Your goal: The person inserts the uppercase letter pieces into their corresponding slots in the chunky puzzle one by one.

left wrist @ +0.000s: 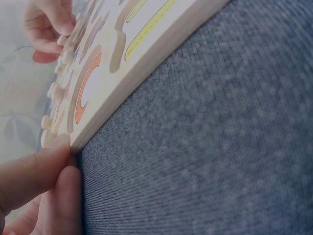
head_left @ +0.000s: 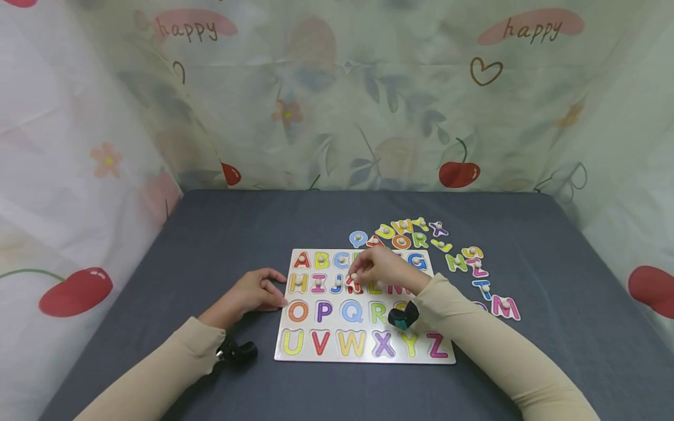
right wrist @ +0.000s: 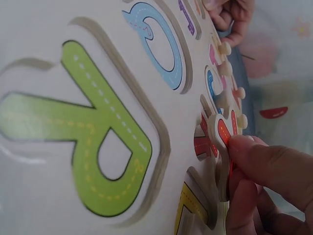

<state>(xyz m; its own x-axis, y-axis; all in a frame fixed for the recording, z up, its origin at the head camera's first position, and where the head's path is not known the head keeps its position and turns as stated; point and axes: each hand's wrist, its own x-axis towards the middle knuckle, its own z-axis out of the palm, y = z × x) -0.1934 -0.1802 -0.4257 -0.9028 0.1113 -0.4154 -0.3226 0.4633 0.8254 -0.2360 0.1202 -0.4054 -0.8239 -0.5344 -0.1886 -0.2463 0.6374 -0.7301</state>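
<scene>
A white wooden alphabet puzzle board lies on the dark cloth, with knobbed letters A, B, C, G, H, I and J seated in its upper rows. My right hand pinches a red letter K piece by its knob. In the right wrist view the piece is tilted above the red K recess, partly hidden by the fingers. At the board's left edge rests my left hand, thumb and fingertips touching the side. Part of the top row is hidden behind the right hand.
Loose knobbed letters lie beyond and right of the board, among them a blue Q, an orange O, a purple X and a pink M. A patterned curtain surrounds the table.
</scene>
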